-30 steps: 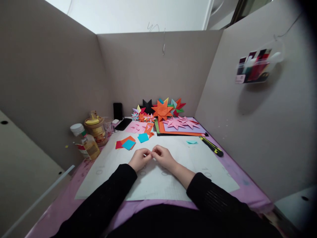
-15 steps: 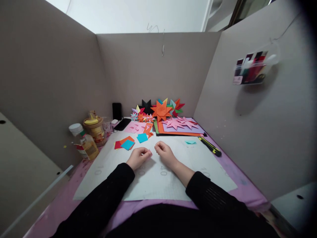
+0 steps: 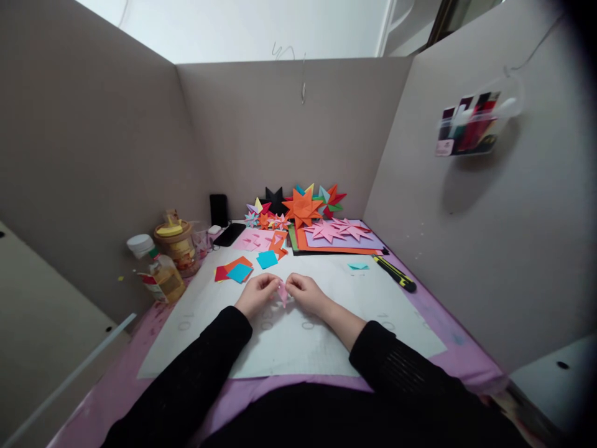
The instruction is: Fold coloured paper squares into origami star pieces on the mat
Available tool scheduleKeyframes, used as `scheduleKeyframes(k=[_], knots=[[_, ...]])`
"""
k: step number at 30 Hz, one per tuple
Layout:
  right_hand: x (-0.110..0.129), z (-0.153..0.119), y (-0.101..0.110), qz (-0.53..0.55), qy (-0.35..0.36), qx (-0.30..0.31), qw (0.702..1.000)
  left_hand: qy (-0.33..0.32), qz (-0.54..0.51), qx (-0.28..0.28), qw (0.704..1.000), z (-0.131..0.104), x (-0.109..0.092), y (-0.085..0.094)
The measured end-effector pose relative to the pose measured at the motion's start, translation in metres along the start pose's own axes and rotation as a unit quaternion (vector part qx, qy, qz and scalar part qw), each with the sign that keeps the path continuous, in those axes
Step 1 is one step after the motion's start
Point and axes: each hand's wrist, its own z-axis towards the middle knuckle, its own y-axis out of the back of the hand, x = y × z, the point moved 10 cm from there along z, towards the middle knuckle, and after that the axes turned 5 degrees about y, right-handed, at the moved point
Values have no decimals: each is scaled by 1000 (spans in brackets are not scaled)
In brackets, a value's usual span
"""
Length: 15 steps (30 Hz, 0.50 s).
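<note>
A small folded piece of pink paper (image 3: 282, 294) hangs between my hands, over the white mat (image 3: 209, 348). My left hand (image 3: 256, 295) is closed in a pinch on its left side. From the other side, the fingertips of my right hand (image 3: 308, 293) pinch its right edge. Left of my hands lie blue paper squares (image 3: 267, 260), with orange and red squares (image 3: 222, 274) beside them under another blue one. To the right is a small folded turquoise paper piece (image 3: 359, 266).
A yellow-black utility knife (image 3: 395, 274) lies at the right. Folded paper stars (image 3: 304, 208) and a stack of coloured sheets (image 3: 338, 252) fill the back. At left stand a bottle (image 3: 161, 277), a lidded cup (image 3: 177, 246) and a phone (image 3: 230, 234). Grey partitions (image 3: 298, 137) enclose the table.
My right hand has moved left and down to meet my left hand, and its fingers now grip the pink paper. More of the paper shows. The view has shifted slightly.
</note>
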Motion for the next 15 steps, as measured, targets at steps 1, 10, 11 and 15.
scheduleKeyframes(k=[1, 10, 11, 15], knots=[[0, 0, -2, -8, 1, 14, 1000, -3, -6, 1, 1000, 0, -1, 0], [16, -4, 0, -28, 79, -19, 996, -13, -17, -77, 997, 2, -1, 20], [16, -4, -1, -34, 80, -23, 996, -12, -13, -79, 997, 3, -1, 20], [5, -4, 6, -6, 40, -65, 997, -17, 7, -70, 997, 3, -2, 18]])
